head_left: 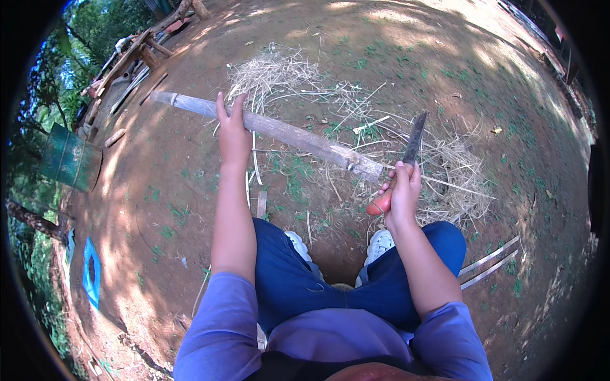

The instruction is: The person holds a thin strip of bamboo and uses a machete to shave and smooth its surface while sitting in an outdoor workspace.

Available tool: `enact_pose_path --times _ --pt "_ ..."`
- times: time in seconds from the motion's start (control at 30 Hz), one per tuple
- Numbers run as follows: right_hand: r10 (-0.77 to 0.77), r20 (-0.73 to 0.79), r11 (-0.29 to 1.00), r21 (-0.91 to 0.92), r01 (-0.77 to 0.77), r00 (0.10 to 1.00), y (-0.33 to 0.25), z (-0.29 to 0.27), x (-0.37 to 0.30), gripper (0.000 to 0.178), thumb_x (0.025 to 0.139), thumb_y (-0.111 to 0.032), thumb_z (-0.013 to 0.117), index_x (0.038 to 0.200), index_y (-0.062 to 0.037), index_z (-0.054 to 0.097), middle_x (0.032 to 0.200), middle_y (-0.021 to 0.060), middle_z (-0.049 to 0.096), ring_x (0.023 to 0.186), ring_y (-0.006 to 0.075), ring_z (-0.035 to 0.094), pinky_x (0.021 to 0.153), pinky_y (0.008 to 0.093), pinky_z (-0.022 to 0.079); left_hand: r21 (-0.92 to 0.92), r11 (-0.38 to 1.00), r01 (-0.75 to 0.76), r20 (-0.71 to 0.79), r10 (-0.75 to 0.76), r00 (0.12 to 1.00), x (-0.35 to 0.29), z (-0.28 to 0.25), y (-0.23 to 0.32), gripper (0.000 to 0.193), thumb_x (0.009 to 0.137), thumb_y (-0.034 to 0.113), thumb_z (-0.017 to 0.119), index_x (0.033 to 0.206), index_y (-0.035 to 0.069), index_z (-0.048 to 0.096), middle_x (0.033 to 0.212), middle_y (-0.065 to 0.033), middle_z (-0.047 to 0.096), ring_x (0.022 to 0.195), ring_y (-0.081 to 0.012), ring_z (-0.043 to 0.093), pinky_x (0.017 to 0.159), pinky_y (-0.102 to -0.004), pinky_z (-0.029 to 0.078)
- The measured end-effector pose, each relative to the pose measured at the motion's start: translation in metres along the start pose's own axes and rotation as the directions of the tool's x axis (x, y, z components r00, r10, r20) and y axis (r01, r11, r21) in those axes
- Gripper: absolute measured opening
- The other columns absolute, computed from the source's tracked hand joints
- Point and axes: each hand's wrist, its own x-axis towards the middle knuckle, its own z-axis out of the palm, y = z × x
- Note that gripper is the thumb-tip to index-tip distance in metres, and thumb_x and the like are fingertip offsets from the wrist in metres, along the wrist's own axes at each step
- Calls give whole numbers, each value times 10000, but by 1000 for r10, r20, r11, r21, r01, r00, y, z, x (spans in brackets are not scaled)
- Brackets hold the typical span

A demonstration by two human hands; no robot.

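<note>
A long grey-brown bamboo pole [298, 138] slants across in front of me, its far end at the upper left and its near end by my right hand. My left hand [234, 127] holds it toward the far end, with the fingers reaching over its upper edge. In my right hand [405, 190] is a knife [414, 141] with a dark blade and a red-orange handle. The blade points up and away, just right of the pole's near end. My right fingers are close to that end; whether they touch it I cannot tell.
Fibre shavings [273, 73] lie heaped ahead, with another pile of shavings [454, 181] at the right. Split strips [489, 260] rest beside my right knee. Leftward stand a green drum [71, 157] and a wooden bench [130, 57]; a blue object [91, 273] lies nearer.
</note>
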Motion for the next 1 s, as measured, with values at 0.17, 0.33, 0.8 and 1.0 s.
enact_pose_path --times 0.17,0.33,0.8,1.0 --pt "-186 85 982 -13 188 979 -27 3 -15 628 1024 -183 587 1545 -81 250 893 43 537 584 99 537 509 280 501 -125 992 3 91 8 996 -9 13 -15 186 835 -57 624 978 35 698 1017 -145 631 938 -357 658 810 -437 530" --pt "-122 306 975 -140 171 944 -22 4 -26 699 1006 -183 624 1571 -52 235 894 45 554 597 77 558 492 260 501 -237 965 -109 106 137 985 -21 46 -1 161 836 -16 659 992 15 680 1070 -141 644 987 -361 657 864 -417 531" --pt "351 479 931 -267 -247 805 -18 7 -36 744 1005 -366 654 1595 -92 293 1167 76 620 1072 115 620 815 242 521 -264 960 -93 76 117 990 -20 51 24 150 860 25 651 1006 46 678 1047 -131 671 987 -351 668 865 -408 528" --pt "244 628 962 -59 -268 738 1 -4 -20 882 925 -323 779 1580 -23 270 1131 66 612 1049 124 640 925 285 529 -333 924 -185 41 210 977 -21 51 33 193 857 39 669 1050 54 671 1139 -121 655 1022 -352 672 855 -408 548"
